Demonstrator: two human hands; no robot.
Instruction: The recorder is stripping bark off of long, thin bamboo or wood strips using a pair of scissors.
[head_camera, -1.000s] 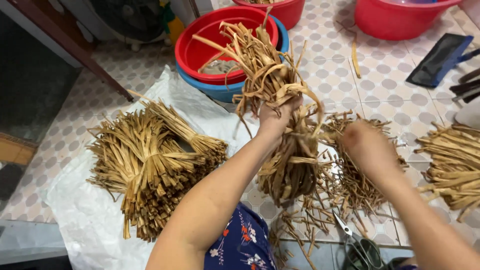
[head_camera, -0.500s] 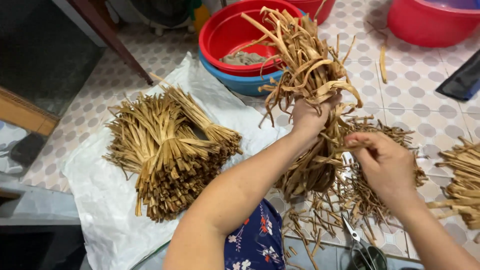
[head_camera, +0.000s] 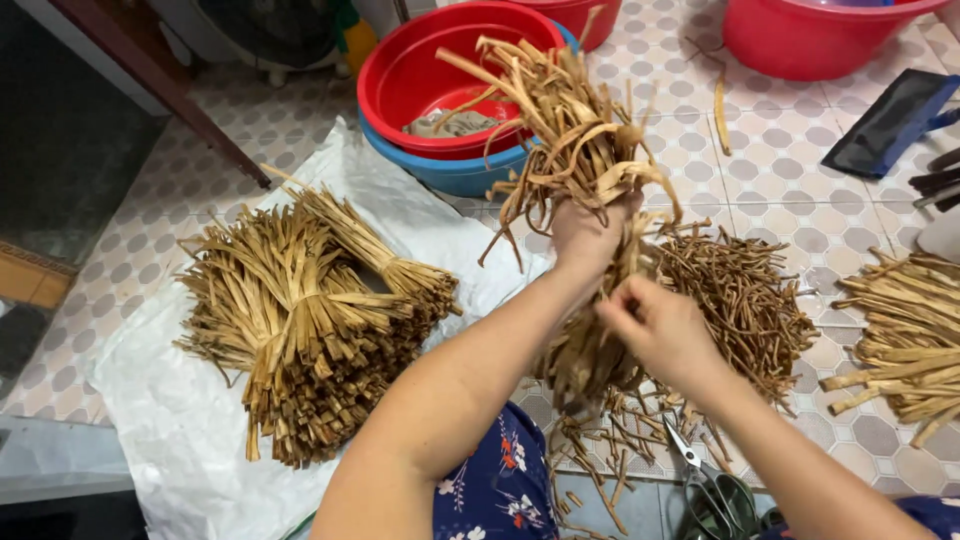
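Soft, even light is falling from above, casting faint shadows on the floor (head_camera: 780, 160). The centre is staying sharp; the edges are bending slightly, the upper left corner darkening.

- Left hand (head_camera: 585, 235) gripping a bundle of dry straw strips (head_camera: 575, 150).
- Right hand (head_camera: 660, 330) touching it lower down.
- Tied bundles (head_camera: 310, 320) on a white sack (head_camera: 180, 430).
- Red bowl (head_camera: 420, 60) behind, scissors (head_camera: 705, 485) near.

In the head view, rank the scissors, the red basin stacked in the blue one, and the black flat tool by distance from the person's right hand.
From the right hand:
1. Green-handled metal scissors, just below it on the tiles.
2. Red plastic basin, upper left.
3. Black flat tool, upper right; nearly as far as the basin, a close call.
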